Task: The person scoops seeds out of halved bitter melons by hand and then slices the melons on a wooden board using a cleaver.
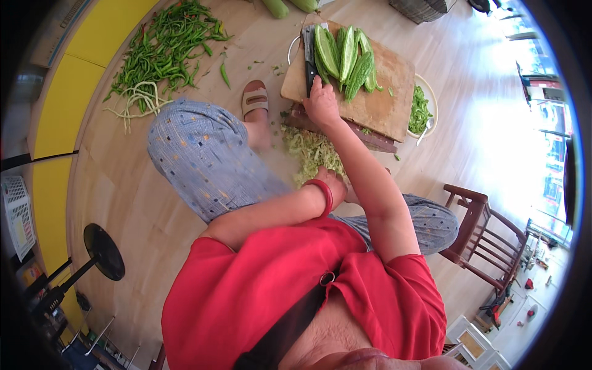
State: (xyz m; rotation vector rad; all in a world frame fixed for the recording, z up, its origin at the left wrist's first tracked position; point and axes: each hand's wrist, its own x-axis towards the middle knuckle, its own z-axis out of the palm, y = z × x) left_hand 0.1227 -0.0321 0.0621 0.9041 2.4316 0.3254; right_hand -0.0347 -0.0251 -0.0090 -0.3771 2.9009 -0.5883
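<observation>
Several halved, hollowed bitter melons (349,58) lie side by side on a worn wooden cutting board (385,80). Along the board's left part lies a knife (310,61) with a black handle. My right hand (322,103) reaches across, its fingers closed at the lower end of that handle. Below the board, pale green scraps (311,151) are heaped between my feet. Beside this heap and low between my knees is my left hand (333,179), wearing a red bangle; its fingers are mostly hidden.
Green chilies (169,46) spread over the floor at the far left, with long pale beans (140,102) at their near edge. Right of the board sits a plate (435,102) of sliced green pieces with a spoon. A wooden chair (484,237) stands at the right.
</observation>
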